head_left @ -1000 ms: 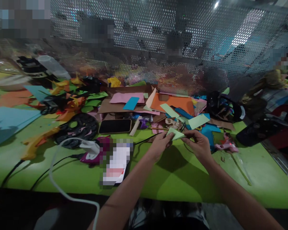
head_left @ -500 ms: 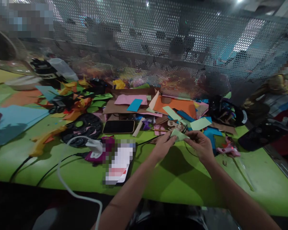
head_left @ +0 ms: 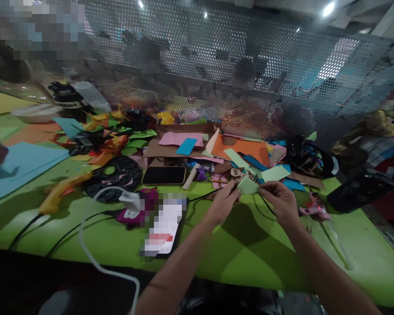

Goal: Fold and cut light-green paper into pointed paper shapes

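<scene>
A small pale green piece of paper (head_left: 248, 186) is held up above the green tabletop between my two hands. My left hand (head_left: 223, 202) pinches its left edge between thumb and fingers. At its right edge, the fingertips of my right hand (head_left: 282, 202) are closed on the paper. Behind it lie a pale green paper strip (head_left: 276, 173) and more cut scraps. A pink tool with a small red light (head_left: 316, 210) rests to the right of my right hand. Left of my left forearm lies a lit phone (head_left: 166, 227), its screen blurred out.
A dark phone (head_left: 163, 175), a black round tray (head_left: 113, 179) and a yellow glue gun (head_left: 64, 192) lie to the left. A white charger (head_left: 131, 202) sits in a purple power socket (head_left: 147, 201). Orange paper (head_left: 241, 150) lies before a perforated metal screen (head_left: 197, 65).
The green paper has turned so that more of its flat face shows. My right hand has shifted slightly right; both hands keep hold of the paper. The view has tilted slightly.
</scene>
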### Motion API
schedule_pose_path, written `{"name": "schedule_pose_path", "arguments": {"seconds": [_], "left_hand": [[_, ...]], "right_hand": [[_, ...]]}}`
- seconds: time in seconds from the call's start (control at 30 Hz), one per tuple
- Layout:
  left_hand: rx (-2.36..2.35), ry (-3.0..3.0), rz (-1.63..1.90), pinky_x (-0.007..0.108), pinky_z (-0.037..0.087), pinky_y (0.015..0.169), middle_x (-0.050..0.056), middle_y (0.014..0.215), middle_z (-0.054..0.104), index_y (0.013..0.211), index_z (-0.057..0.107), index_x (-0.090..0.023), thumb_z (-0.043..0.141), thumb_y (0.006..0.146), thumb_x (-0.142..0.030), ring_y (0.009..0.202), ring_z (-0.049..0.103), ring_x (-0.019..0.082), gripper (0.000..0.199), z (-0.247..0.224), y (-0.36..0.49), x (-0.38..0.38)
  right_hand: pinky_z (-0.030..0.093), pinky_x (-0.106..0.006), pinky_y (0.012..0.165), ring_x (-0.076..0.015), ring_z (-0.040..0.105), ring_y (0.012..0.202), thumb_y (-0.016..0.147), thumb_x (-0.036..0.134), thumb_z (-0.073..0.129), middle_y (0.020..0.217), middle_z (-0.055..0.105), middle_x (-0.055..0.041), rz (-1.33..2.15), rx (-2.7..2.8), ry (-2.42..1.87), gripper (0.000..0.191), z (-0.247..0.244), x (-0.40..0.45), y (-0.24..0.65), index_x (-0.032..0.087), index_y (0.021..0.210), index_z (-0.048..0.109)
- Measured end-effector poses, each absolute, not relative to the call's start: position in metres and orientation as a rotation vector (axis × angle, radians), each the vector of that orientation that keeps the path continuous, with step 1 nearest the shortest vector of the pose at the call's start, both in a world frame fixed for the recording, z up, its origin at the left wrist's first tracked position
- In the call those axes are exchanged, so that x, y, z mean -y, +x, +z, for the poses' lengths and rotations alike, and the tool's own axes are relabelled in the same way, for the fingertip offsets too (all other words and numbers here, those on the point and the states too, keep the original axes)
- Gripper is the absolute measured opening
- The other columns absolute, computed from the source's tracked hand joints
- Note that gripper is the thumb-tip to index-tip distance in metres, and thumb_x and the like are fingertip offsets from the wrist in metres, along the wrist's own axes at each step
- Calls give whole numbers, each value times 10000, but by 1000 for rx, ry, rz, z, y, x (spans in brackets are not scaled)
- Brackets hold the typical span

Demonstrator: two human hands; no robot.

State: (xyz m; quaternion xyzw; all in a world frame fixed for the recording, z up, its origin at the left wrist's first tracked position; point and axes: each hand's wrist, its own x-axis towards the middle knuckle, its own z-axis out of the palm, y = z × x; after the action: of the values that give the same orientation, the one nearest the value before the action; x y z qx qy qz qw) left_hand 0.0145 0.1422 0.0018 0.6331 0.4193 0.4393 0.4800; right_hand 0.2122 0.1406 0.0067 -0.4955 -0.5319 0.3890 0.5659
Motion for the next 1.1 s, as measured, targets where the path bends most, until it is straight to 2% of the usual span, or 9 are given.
{"name": "schedule_pose_path", "arguments": {"seconds": [0.1, 0.3, 0.5, 0.73, 0.9, 1.03, 1.1], "left_hand": [[-991, 1526, 1086, 256, 387, 698, -9, 721, 566, 804, 521, -196, 426, 950, -319, 709, 498, 134, 213, -1, 14, -145], [-1000, 1540, 1085, 258, 382, 679, 2, 733, 623, 855, 554, -194, 416, 961, -314, 710, 531, 138, 212, -2, 14, -146], [-1145, 1685, 1050, 277, 370, 706, -9, 745, 643, 782, 526, -205, 435, 968, -347, 737, 561, 154, 251, 4, 11, -144], [-1119, 1627, 1061, 258, 362, 665, -13, 716, 670, 733, 530, -206, 417, 973, -315, 713, 555, 145, 286, -1, 8, -149], [-1146, 1723, 1101, 267, 370, 703, -10, 702, 664, 696, 520, -207, 431, 962, -295, 719, 565, 150, 293, -1, 4, -150], [-1192, 1771, 1087, 267, 351, 646, -12, 707, 648, 711, 506, -208, 452, 947, -301, 675, 545, 148, 260, -1, 1, -151], [-1210, 1792, 1062, 268, 347, 636, -9, 713, 644, 701, 506, -206, 458, 940, -310, 673, 540, 149, 265, -1, 1, -152]], "right_hand": [[490, -282, 637, -151, 605, 689, 624, 410, 866, 763, 700, -18, 922, 1227, -1164, 313, 6, -141, 213, 221, 821, 713], [512, -285, 676, -152, 635, 727, 579, 387, 892, 798, 715, -17, 973, 1214, -1145, 354, 6, -143, 213, 225, 832, 705], [490, -276, 597, -134, 610, 624, 578, 397, 886, 707, 674, 10, 886, 1149, -1144, 359, 11, -144, 214, 221, 809, 675], [486, -283, 569, -147, 610, 605, 569, 423, 878, 678, 659, 8, 862, 1163, -1152, 379, 15, -142, 212, 220, 805, 661], [490, -263, 631, -131, 600, 680, 579, 339, 888, 747, 670, 9, 978, 1173, -1114, 357, 15, -140, 215, 235, 859, 692], [488, -263, 659, -141, 599, 733, 626, 359, 868, 769, 672, -6, 1140, 1252, -1104, 386, 16, -140, 217, 236, 958, 713], [484, -267, 653, -146, 600, 730, 608, 380, 876, 761, 677, -13, 1172, 1253, -1128, 399, 15, -141, 217, 225, 939, 718]]}}
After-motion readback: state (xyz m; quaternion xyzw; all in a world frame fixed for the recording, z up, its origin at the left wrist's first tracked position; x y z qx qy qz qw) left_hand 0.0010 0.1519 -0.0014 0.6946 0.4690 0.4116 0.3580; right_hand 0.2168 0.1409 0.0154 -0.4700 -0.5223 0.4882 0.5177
